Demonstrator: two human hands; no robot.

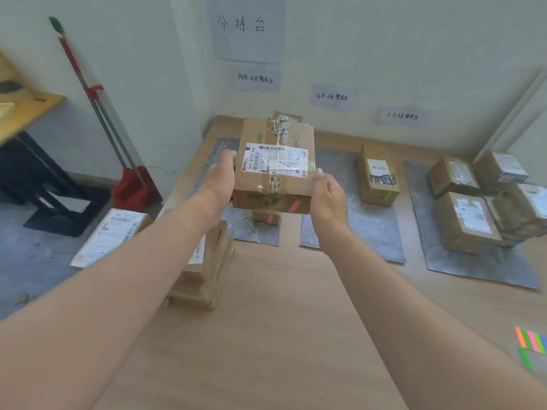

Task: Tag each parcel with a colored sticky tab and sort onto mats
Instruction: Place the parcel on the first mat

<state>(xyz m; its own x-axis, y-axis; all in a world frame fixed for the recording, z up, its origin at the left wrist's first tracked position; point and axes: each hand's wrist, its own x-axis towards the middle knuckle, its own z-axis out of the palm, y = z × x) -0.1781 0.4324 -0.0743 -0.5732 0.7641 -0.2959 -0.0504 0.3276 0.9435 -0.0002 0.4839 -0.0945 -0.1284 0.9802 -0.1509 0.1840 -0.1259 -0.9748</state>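
I hold a brown cardboard parcel (pixel 275 173) with a white shipping label in the air over the left grey mat (pixel 251 232). My left hand (pixel 217 182) grips its left side, thumb on top. My right hand (pixel 328 196) grips its right side. A pink tab (pixel 294 206) is stuck on the parcel's front face. Under it, on the same mat, stands a smaller parcel with a red tab (pixel 268 218). The pad of coloured sticky tabs (pixel 531 341) lies at the table's near right.
The middle mat (pixel 355 229) bears one parcel with a green tab (pixel 379 176). The right mat (pixel 473 267) holds several parcels (pixel 464 223). A stack of parcels (pixel 207 261) sits at the table's left edge, a flat parcel (pixel 109 235) beside it. A red dustpan (pixel 133 187) leans at the wall.
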